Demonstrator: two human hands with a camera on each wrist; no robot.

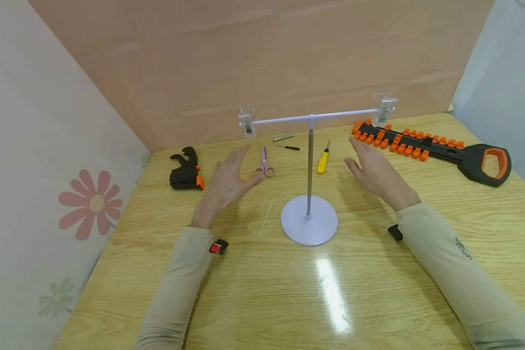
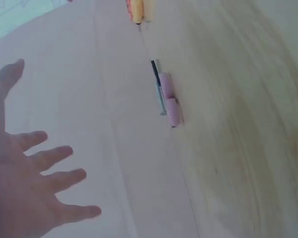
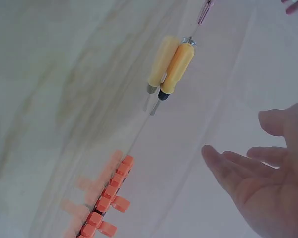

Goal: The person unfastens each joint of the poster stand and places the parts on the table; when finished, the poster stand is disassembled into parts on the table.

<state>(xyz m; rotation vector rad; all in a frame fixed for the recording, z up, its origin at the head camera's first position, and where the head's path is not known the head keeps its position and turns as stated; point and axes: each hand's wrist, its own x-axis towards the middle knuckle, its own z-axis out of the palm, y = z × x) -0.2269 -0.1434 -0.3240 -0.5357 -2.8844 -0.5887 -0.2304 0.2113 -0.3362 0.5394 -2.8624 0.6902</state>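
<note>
wooden table (image 1: 376, 291): pale yellow grain, glossy; a streak of glare lay on it, nearer the viewer than the fingers. back wall (image 1: 262, 63): peach-coloured panel, plain, stood beyond the fingertips along the table's far edge. side panel (image 1: 48, 170): whitish, printed with a red flower (image 1: 92, 203) and a fainter green flower (image 1: 57, 297), stood outward of the left-side fingers. opposite panel (image 1: 503, 78): pale blue-grey, stood outward of the right-side fingers. light: soft, even.
</note>
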